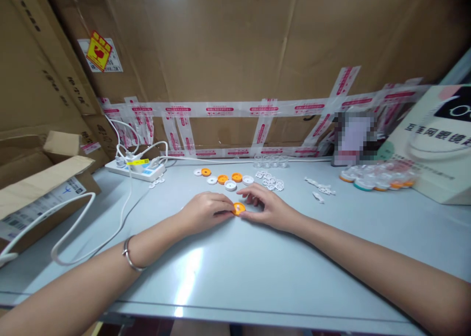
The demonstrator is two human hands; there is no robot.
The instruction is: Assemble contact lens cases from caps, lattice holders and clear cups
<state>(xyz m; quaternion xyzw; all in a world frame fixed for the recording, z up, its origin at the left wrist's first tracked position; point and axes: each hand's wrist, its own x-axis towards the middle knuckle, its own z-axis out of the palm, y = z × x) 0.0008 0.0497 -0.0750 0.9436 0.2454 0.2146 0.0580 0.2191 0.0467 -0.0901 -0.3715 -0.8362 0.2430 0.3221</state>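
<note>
An orange round cap-like disc with a small whitish piece at its middle sits low over the table, between my hands. My left hand grips its left edge, the fingers and thumb pressed together. My right hand is at the disc's right side, its thumb by the lower rim and its fingers curved and spread above. Just beyond are orange discs and white discs, lying flat. A cluster of small white plastic parts lies past my right hand, and clear round pieces stand behind it.
White slender pieces lie to the right, before a pile of clear-topped discs and a printed box. A power strip with trailing white cables and an opened carton are left. A large cardboard sheet closes off the back.
</note>
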